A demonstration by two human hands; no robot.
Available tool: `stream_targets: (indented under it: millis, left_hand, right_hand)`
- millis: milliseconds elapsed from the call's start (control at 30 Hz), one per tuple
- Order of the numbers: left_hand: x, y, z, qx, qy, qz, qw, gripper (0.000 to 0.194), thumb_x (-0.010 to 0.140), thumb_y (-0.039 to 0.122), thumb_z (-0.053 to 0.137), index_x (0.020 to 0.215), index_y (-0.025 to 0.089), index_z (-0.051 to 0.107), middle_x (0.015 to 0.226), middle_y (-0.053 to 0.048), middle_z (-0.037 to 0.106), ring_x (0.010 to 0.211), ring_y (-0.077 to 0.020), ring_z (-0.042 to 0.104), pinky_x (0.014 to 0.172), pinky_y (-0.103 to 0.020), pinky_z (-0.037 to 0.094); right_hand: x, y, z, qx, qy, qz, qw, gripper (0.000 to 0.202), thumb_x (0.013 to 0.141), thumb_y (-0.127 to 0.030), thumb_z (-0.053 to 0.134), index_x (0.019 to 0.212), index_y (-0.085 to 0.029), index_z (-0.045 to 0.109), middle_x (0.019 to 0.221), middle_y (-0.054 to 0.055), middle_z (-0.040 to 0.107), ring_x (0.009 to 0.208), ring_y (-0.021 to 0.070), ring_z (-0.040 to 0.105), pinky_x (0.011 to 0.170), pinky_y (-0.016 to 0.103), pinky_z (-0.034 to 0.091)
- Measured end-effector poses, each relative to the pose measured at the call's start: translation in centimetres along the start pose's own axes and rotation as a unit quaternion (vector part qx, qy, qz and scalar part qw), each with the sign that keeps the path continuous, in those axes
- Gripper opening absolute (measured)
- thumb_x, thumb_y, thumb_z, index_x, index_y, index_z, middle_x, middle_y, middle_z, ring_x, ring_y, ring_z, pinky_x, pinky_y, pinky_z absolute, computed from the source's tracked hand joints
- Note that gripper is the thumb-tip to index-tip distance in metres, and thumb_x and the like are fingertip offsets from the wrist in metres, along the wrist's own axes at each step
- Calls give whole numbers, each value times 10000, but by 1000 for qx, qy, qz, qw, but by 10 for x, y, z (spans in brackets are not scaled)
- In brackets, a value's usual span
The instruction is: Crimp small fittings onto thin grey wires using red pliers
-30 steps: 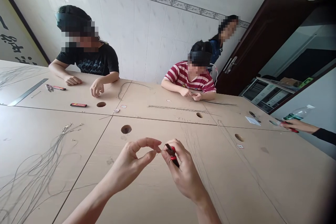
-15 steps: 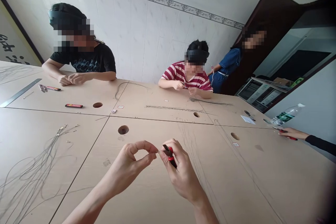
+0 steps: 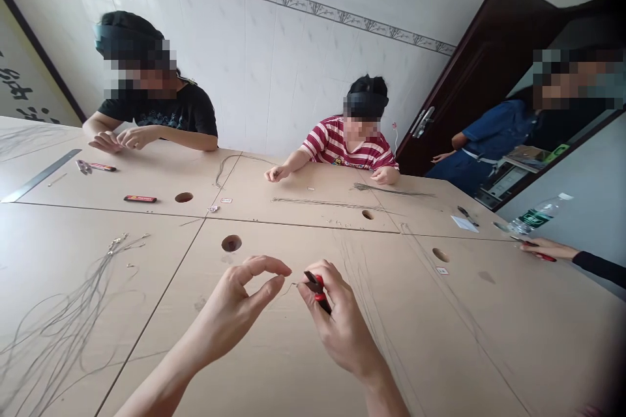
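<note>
Red-and-black pliers (image 3: 319, 292) are held in my right hand (image 3: 342, 319), their dark jaws pointing up and left. Between its thumb and index finger my right hand also pinches the end of a thin wire (image 3: 292, 285), which sticks out to the left. Beside the wire is my left hand (image 3: 249, 293), thumb and index finger curved and slightly apart, with nothing visible between them. A bundle of thin grey wires (image 3: 98, 280) with small pale ends lies on the table to the left.
Two seated people work across the table (image 3: 235, 352); another walks at the right. A hand with red pliers (image 3: 542, 253) is at the right edge, near a bottle (image 3: 540, 214). A ruler (image 3: 44, 176), cutter (image 3: 140, 199) and table holes lie beyond my hands.
My left thumb and index finger have parted from the wire. The person in blue has moved right, and the person in stripes has reached a hand out to the left.
</note>
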State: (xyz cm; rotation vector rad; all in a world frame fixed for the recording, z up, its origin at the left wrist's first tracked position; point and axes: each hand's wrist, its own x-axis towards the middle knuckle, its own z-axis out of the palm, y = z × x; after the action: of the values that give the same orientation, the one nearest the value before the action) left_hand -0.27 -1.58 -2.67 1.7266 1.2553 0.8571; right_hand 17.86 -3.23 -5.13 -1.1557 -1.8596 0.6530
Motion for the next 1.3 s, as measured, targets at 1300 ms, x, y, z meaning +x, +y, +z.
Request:
stream_targets:
  millis: [1300]
  left_hand:
    - [4,-20,41,267,224,353,868,208,857,33,512,1017,147,582,850,-56,667,874,-191,582,803,-344,416]
  right_hand:
    - [4,-6,24,218,114,131,960,175,898,-366,542,907,-203,603,839,14,580,791,136,558,771,244,458]
